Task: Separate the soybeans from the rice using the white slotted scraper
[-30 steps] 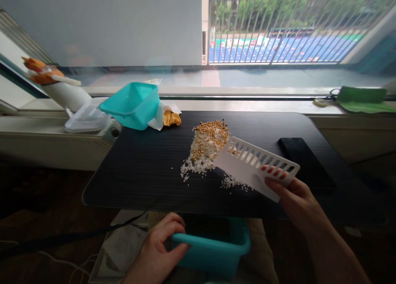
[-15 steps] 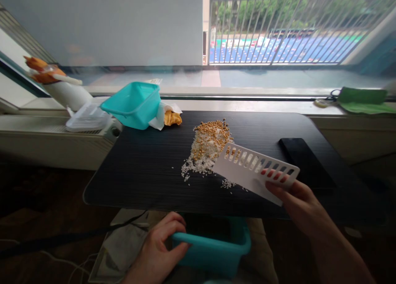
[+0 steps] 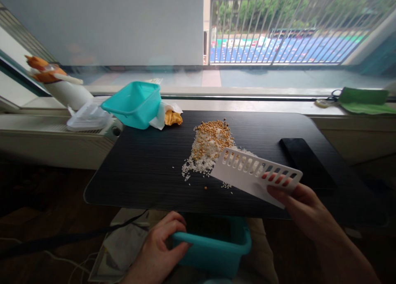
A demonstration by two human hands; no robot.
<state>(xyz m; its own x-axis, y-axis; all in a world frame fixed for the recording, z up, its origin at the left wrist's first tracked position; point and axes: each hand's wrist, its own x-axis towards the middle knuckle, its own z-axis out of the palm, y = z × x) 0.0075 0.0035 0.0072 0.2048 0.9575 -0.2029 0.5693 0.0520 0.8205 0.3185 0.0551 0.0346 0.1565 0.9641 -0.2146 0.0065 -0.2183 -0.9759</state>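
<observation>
Clasping a turquoise tub rim (image 3: 213,243) in the left hand (image 3: 162,242); pinching a white slotted scraper (image 3: 243,181) in the right hand (image 3: 305,205), now drawn nearer, beside heaped rice (image 3: 201,166) and yellow beans (image 3: 212,129) on the table (image 3: 133,168), with one stray bean (image 3: 206,188) newly in front, widening the scatter.

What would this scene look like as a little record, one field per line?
Surface: black table
Left hand: grip on the rim of a lower turquoise box, below the table's near edge
Lower box contents: too dark to tell
Right hand: grip on a white slotted plate, its far end by the pile
Pile: white and golden grains, mixed
Apart: one golden grain, nearer the person
Far left: another turquoise box, beside white paper
</observation>
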